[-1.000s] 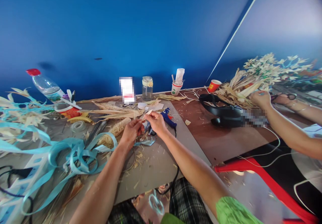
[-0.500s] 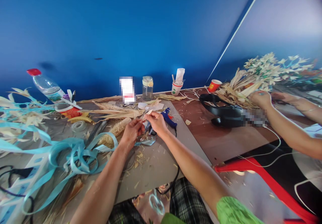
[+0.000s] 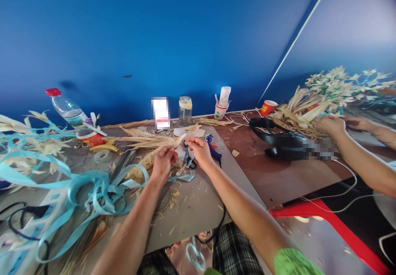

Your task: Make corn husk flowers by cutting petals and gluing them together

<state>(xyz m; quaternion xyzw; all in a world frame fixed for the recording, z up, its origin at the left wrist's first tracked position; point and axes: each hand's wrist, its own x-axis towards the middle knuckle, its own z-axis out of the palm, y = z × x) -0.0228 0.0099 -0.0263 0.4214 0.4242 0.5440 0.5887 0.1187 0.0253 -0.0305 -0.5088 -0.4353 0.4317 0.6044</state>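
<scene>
My left hand [image 3: 162,161] and my right hand [image 3: 198,151] are raised just above the grey table [image 3: 192,209], close together. Both pinch a thin pale strip of dried husk [image 3: 179,140] that runs between their fingertips. Below the hands lie small scissors [image 3: 187,159] and a blue glue gun [image 3: 213,149]. A dried corn cob [image 3: 140,165] rests just left of my left hand, amid husk scraps.
Light blue ribbon loops [image 3: 93,188] and husk flowers fill the left. A water bottle [image 3: 66,108], a glass jar [image 3: 185,111] and paper cups [image 3: 220,111] line the back. Another person's hands [image 3: 331,124] work at a husk pile [image 3: 301,110] beside a black headset [image 3: 284,141].
My hands have shifted slightly apart along the husk strip. The view has tilted a little. The other person's hands moved slightly right at the husk pile.
</scene>
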